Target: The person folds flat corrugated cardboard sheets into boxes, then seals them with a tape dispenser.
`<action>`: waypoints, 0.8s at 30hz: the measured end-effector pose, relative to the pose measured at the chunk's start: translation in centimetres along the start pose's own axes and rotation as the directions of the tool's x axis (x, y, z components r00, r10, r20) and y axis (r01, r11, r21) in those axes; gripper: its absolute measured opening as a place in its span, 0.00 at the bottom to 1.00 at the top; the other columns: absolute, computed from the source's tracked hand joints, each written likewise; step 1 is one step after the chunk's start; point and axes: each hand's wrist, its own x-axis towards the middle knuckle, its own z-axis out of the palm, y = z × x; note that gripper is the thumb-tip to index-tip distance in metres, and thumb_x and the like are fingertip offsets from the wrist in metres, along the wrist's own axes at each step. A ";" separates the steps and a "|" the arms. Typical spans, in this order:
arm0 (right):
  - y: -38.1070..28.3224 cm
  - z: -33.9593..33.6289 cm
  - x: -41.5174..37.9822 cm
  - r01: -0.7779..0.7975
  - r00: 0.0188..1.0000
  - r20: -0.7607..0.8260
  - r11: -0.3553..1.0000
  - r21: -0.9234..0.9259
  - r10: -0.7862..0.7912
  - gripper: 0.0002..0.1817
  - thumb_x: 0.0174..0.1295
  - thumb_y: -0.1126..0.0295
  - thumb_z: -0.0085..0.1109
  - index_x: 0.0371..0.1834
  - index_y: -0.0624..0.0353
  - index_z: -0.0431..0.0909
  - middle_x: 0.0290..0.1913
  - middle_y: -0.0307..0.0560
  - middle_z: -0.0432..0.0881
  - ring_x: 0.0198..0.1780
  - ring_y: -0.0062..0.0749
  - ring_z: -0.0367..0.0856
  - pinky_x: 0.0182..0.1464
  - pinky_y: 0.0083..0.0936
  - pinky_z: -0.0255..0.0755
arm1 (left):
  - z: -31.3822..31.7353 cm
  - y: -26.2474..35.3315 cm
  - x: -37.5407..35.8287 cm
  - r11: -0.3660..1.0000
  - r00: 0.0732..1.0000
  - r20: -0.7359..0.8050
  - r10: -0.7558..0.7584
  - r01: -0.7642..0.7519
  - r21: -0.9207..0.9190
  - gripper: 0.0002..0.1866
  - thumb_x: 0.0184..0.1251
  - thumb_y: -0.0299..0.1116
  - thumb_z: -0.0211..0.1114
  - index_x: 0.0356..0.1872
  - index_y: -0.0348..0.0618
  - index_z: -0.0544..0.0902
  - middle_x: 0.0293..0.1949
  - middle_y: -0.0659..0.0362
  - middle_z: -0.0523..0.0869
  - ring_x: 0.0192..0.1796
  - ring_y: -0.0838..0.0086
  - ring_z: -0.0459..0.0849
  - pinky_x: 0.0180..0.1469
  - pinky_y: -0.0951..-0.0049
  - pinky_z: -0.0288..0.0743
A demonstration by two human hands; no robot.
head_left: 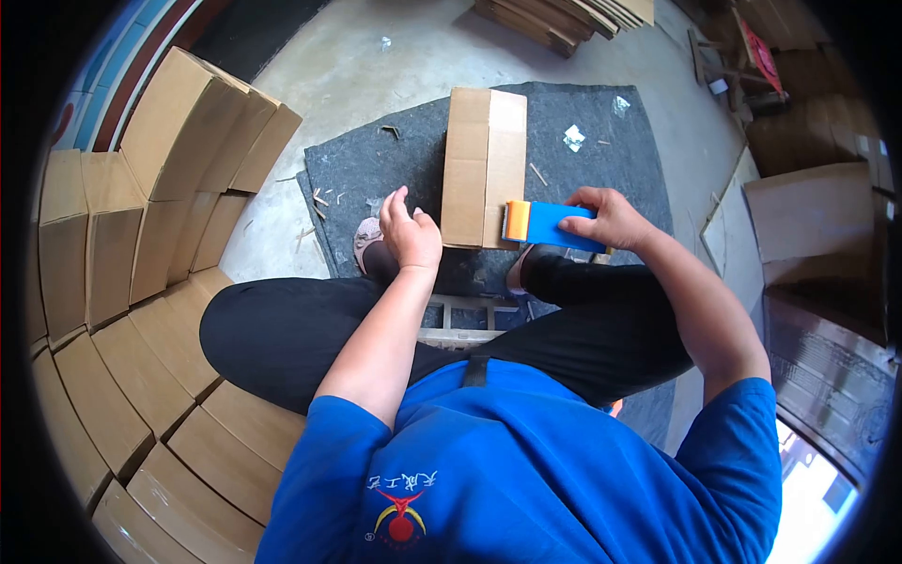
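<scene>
A long brown cardboard box [467, 155] lies between my feet with its lengthwise seam facing up. My right hand [606, 218] is wrapped round a blue tape dispenser [554, 226]. The dispenser's orange head overlaps the box's near right edge in this view. Beside the box's near left edge is my left hand [413, 235], its fingers stretched forward and apart, holding nothing.
A dark mat [601, 132] lies under the box, with scraps on it. Stacked cartons [169, 348] line my left side. Flat cardboard sheets [573, 19] are piled at the far end. More cardboard [813, 221] stands at right.
</scene>
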 end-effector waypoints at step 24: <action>-1.5 -4.2 -2.7 -0.010 0.999 0.037 0.999 -0.049 0.012 0.31 0.53 0.47 0.71 0.50 0.62 0.85 0.42 0.54 0.88 0.46 0.40 0.88 0.53 0.34 0.80 | -3.1 7.4 1.0 0.526 0.467 0.804 0.368 -0.818 0.235 0.50 0.66 0.67 0.58 0.81 0.48 0.53 0.83 0.60 0.48 0.84 0.65 0.42 0.82 0.44 0.33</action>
